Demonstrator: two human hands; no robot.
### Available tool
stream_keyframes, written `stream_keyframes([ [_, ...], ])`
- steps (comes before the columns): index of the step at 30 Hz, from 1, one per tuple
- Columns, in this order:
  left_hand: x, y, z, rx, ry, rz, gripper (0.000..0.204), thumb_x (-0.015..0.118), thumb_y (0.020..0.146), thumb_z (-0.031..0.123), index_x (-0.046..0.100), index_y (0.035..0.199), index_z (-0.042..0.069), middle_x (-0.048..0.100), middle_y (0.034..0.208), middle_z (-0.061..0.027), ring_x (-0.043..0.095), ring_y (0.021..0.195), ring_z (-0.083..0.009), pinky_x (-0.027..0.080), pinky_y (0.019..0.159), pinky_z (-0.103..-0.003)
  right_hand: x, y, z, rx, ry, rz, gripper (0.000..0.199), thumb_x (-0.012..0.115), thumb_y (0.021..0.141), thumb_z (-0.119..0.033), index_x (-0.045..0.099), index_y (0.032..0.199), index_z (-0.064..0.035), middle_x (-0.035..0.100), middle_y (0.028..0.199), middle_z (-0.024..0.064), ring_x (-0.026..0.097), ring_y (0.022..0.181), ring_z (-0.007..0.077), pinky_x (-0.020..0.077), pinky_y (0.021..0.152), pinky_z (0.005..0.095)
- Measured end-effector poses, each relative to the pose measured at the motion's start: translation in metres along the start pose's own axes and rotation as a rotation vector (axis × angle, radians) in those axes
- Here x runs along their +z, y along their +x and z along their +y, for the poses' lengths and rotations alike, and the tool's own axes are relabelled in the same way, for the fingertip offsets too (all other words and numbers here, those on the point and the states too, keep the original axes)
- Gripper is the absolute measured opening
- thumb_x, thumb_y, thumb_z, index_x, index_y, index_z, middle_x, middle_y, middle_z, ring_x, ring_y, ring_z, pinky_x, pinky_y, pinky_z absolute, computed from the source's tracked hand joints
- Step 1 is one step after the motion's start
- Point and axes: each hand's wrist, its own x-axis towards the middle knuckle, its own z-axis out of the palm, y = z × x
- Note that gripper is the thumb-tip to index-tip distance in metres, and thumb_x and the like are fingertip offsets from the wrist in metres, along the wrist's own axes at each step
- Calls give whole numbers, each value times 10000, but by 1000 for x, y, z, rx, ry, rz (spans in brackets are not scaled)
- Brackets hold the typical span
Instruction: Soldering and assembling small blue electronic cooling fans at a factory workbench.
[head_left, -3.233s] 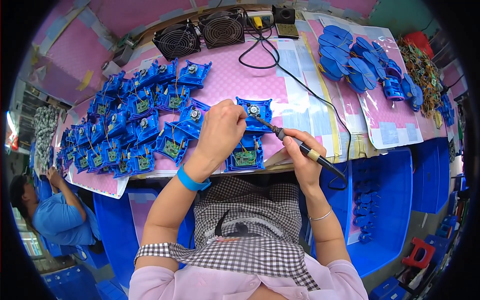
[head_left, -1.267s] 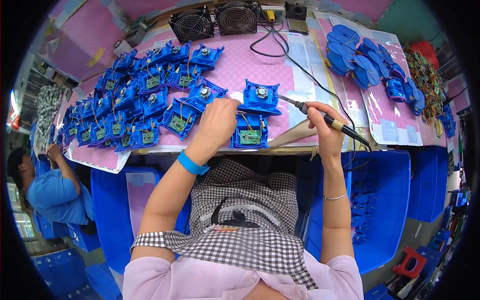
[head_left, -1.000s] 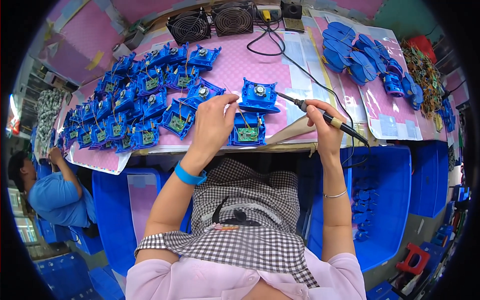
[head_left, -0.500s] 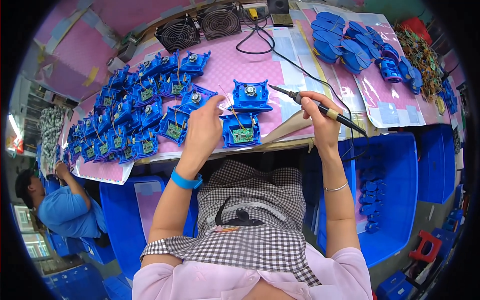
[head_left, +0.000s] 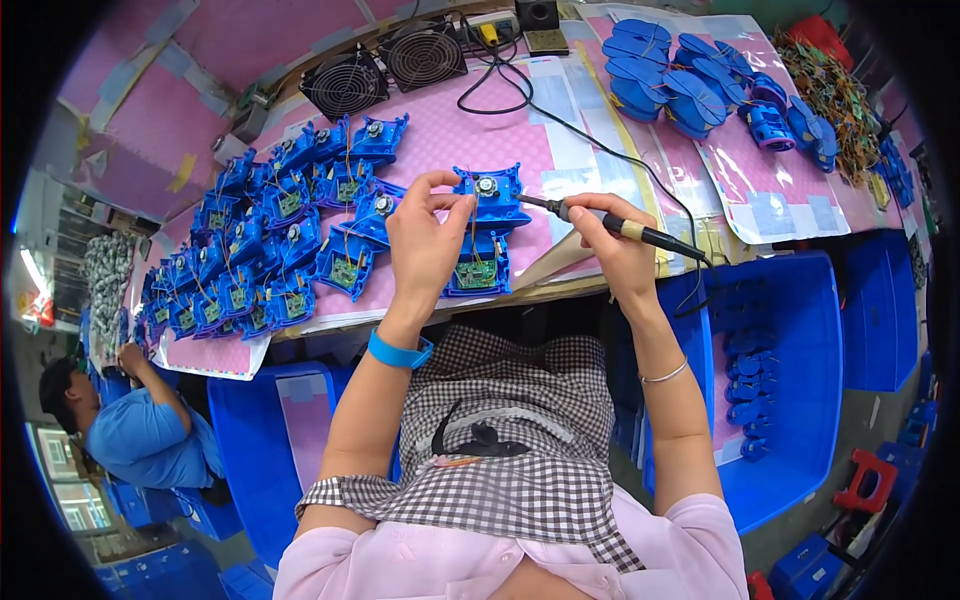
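Note:
My right hand [head_left: 618, 240] grips a soldering iron [head_left: 632, 229] with a black and yellow handle. Its tip points left, at the right edge of a blue plastic housing [head_left: 507, 207] with a round silver speaker [head_left: 487, 185]. My left hand [head_left: 428, 245] is closed, thumb and forefinger pinched at that housing's left side on what looks like a thin wire. The wire runs down toward a green circuit board [head_left: 475, 273] in the blue housing half just below. My left fingers cover part of both pieces.
Many similar blue housings [head_left: 290, 205] crowd the table's left side. Two black fans [head_left: 423, 55] stand at the back. Blue oval parts [head_left: 692, 103] and a wire heap [head_left: 835, 110] lie right. The iron's black cord [head_left: 600, 145] crosses the table. Blue bins [head_left: 800, 400] flank me; a co-worker [head_left: 150, 420] sits left.
My left hand has moved right and closed into a pinch beside the speaker housing. The soldering iron has moved left and down, its tip now at the housing's right edge. The view has shifted slightly.

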Motion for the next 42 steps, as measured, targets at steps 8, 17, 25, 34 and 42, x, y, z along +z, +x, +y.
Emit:
stream_keyframes([
  [8,8,7,-13,-87,-102,-104,321,769,752,180,637,968,-18,726,799,-113,667,675,-145,499,645,-277,6,0,6,-12,-42,-10,166,674,833,-84,719,972,-5,602,613,-12,530,539,42,388,501,179],
  [17,11,11,-11,17,127,-139,194,735,761,147,684,884,7,705,798,-91,658,678,-141,505,640,-283,8,1,3,22,-40,-4,149,674,831,-70,720,956,-6,602,632,-15,501,541,33,359,494,184],
  [25,11,16,-8,3,145,-172,167,736,743,123,649,803,-6,684,757,-87,658,726,-162,505,676,-295,6,0,3,-2,-88,-25,147,676,830,-70,721,955,-8,622,673,-1,519,570,41,369,508,185],
  [34,8,15,-10,39,144,-212,161,709,772,125,738,896,26,711,815,-116,669,727,-204,511,682,-302,4,1,2,-34,-81,-23,151,674,822,-61,723,954,-6,647,779,30,535,609,52,391,542,197],
  [42,10,15,-14,142,235,-238,150,695,772,106,736,893,28,707,840,-142,682,765,-267,518,687,-338,5,0,3,-20,-78,-14,152,672,831,-73,724,958,-9,658,762,30,537,589,60,401,537,197],
])
